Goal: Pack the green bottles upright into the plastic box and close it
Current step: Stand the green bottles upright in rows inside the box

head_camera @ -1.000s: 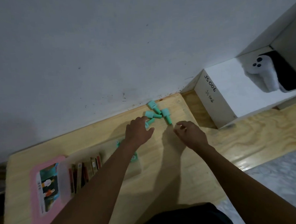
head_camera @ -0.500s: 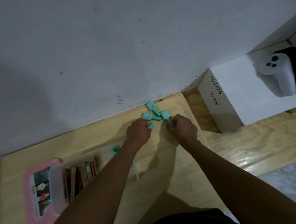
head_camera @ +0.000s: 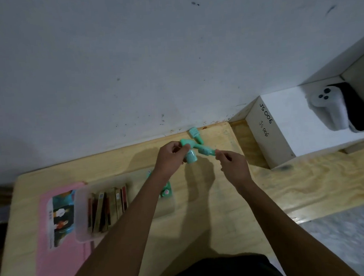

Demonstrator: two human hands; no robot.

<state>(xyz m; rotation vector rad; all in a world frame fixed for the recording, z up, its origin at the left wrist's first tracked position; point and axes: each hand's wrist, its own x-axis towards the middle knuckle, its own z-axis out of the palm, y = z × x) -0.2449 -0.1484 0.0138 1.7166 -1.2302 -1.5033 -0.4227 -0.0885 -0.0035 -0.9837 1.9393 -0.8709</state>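
My left hand [head_camera: 171, 155] is lifted above the table and holds a small green bottle [head_camera: 191, 156] by its cap. My right hand [head_camera: 233, 164] pinches the cap end of a second green bottle [head_camera: 205, 151], also raised. Two more green bottles stay near the wall: one [head_camera: 195, 134] lying flat, another [head_camera: 187, 142] just behind my left fingers. The clear plastic box [head_camera: 169, 204] sits open below my left forearm, with green bottles [head_camera: 166, 191] standing at its right end and several brown sticks [head_camera: 107, 207] at its left end.
A pink lid or card [head_camera: 55, 235] lies under the box's left end. A white box marked JS006 [head_camera: 282, 132] stands at the right with a white controller [head_camera: 331, 109] on it. The wall runs along the table's far edge.
Both hands reached the bottle pile by the wall, closed on one bottle each, and have lifted them off the table toward me.
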